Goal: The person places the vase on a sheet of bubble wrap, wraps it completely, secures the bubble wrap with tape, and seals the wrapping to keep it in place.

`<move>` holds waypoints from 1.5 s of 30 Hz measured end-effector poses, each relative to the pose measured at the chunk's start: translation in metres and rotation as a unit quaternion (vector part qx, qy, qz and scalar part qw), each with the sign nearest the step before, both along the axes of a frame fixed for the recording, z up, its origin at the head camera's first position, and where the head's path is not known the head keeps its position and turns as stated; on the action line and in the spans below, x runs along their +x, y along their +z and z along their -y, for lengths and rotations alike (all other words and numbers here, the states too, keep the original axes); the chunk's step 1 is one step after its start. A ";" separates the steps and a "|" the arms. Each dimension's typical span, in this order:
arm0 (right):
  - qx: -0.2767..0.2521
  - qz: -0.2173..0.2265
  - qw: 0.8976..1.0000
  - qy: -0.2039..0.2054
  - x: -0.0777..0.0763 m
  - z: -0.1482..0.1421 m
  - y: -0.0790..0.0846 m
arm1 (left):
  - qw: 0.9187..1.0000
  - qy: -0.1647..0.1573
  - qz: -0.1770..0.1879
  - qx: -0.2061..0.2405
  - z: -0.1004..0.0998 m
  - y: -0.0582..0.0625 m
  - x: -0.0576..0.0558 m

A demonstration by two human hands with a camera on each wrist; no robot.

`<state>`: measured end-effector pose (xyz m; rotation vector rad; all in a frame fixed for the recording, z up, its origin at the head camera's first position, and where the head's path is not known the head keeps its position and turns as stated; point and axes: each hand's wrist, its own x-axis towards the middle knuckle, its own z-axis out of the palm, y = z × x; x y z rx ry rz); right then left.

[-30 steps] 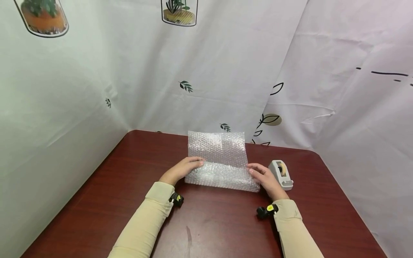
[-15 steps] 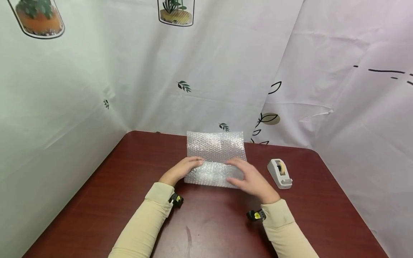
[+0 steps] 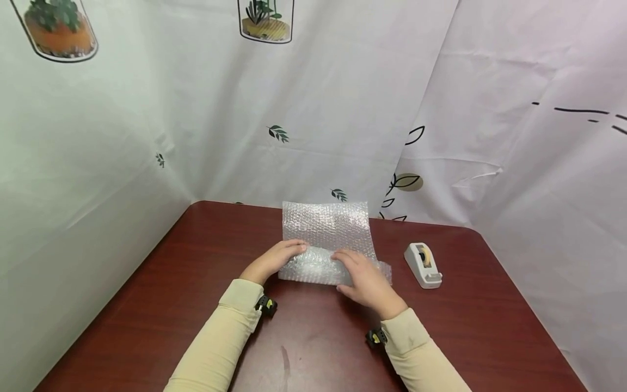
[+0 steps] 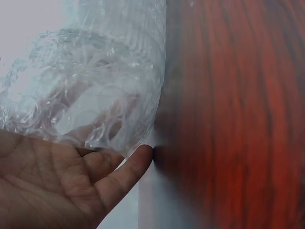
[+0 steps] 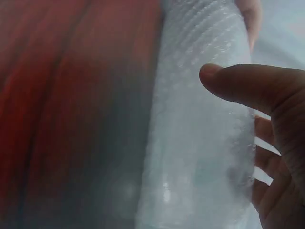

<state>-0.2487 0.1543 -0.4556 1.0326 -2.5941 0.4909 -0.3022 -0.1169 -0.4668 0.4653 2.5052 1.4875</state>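
Observation:
A sheet of clear bubble wrap [image 3: 325, 223] lies on the table, its near part folded over into a thick bundle and its far part spread flat. What the bundle contains is hidden by the layers. My left hand [image 3: 279, 258] holds the bundle's left end; in the left wrist view the fingers of that hand [image 4: 62, 176] are at the wrap's gathered end. Toward the right side, my right hand [image 3: 364, 280] curves over the bundle. Its thumb [image 5: 238, 83] crosses the near side in the right wrist view, with the other fingers on the far side.
A white tape dispenser [image 3: 423, 265] with a roll of yellowish tape stands to the right of the wrap. The dark red table [image 3: 235, 228] meets white printed cloth [image 3: 333, 109] at its back and sides.
My right hand has left the bundle's right end and moved left to grip it nearer the middle, uncovering that end. My left hand stays in place.

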 end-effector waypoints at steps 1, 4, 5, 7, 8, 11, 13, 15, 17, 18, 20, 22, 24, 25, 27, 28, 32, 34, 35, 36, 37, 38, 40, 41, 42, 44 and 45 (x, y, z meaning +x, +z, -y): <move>-0.001 0.001 1.000 0.001 -0.001 0.000 -0.001 | 1.000 0.002 0.000 -0.006 0.001 0.000 0.000; 0.001 -0.001 1.000 0.002 -0.002 0.000 -0.003 | 0.999 0.009 -0.003 -0.042 0.003 0.002 0.001; 0.000 -0.002 1.000 0.002 -0.002 -0.001 -0.003 | 0.998 0.011 -0.008 -0.058 0.003 0.003 0.002; 0.000 -0.003 1.000 0.003 -0.002 -0.002 -0.004 | 0.995 0.019 -0.027 -0.095 0.004 0.008 0.003; -0.001 -0.004 1.000 0.004 -0.002 -0.003 -0.004 | 0.992 0.027 -0.040 -0.115 0.004 0.010 0.003; -0.009 -0.004 1.000 0.009 -0.003 -0.004 -0.004 | 0.980 0.059 -0.091 -0.167 0.002 0.022 0.007; -0.013 -0.004 1.000 0.011 -0.005 -0.004 -0.005 | 0.967 0.078 -0.134 -0.201 -0.001 0.034 0.014; -0.017 -0.002 1.000 0.013 -0.006 -0.003 -0.005 | 0.951 0.092 -0.174 -0.239 -0.007 0.045 0.022; -0.021 0.000 1.000 0.013 -0.007 -0.004 -0.005 | 0.934 0.096 -0.211 -0.273 -0.015 0.055 0.032; -0.022 0.001 1.000 0.014 -0.008 -0.004 -0.005 | 0.925 0.096 -0.228 -0.288 -0.020 0.059 0.037; -0.024 0.006 1.000 0.014 -0.009 -0.004 -0.005 | 0.909 0.092 -0.256 -0.316 -0.030 0.062 0.046; -0.026 0.009 1.000 0.014 -0.009 -0.004 -0.005 | 0.892 0.084 -0.282 -0.342 -0.039 0.062 0.052; -0.029 0.013 0.999 0.013 -0.009 -0.005 -0.005 | 0.877 0.072 -0.303 -0.366 -0.048 0.058 0.057; -0.031 0.015 0.999 0.011 -0.009 -0.005 -0.005 | 0.870 0.065 -0.310 -0.378 -0.052 0.054 0.058; -0.036 0.019 0.999 0.008 -0.009 -0.005 -0.005 | 0.857 0.055 -0.321 -0.400 -0.058 0.048 0.060; -0.038 0.022 0.999 0.006 -0.009 -0.005 -0.006 | 0.853 0.053 -0.323 -0.407 -0.060 0.045 0.060; -0.046 0.029 0.999 0.004 -0.011 -0.006 -0.009 | 0.835 0.055 -0.336 -0.432 -0.066 0.036 0.060; -0.046 0.029 0.998 0.003 -0.011 -0.006 -0.011 | 0.824 0.059 -0.343 -0.447 -0.069 0.032 0.060; -0.046 0.028 0.999 0.002 -0.012 -0.006 -0.011 | 0.818 0.059 -0.346 -0.456 -0.071 0.030 0.061; -0.044 0.028 0.999 0.000 -0.012 -0.006 -0.012 | 0.810 0.059 -0.351 -0.466 -0.072 0.028 0.061; -0.044 0.029 0.999 -0.002 -0.012 -0.006 -0.012 | 0.801 0.057 -0.354 -0.480 -0.074 0.027 0.061; -0.044 0.031 0.999 -0.005 -0.012 -0.005 -0.012 | 0.792 0.055 -0.357 -0.493 -0.075 0.025 0.062; -0.045 0.037 0.998 -0.013 -0.012 -0.004 -0.012 | 0.775 0.054 -0.364 -0.514 -0.078 0.022 0.063; -0.044 0.041 0.998 -0.017 -0.012 -0.003 -0.011 | 0.767 0.056 -0.365 -0.524 -0.079 0.020 0.062; -0.045 0.044 0.998 -0.021 -0.012 -0.002 -0.010 | 0.761 0.059 -0.367 -0.531 -0.080 0.019 0.061; -0.047 0.046 0.997 -0.031 -0.013 0.000 -0.009 | 0.759 0.067 -0.369 -0.532 -0.081 0.017 0.059; -0.045 0.046 0.997 -0.037 -0.013 0.000 -0.008 | 0.762 0.070 -0.371 -0.527 -0.081 0.017 0.057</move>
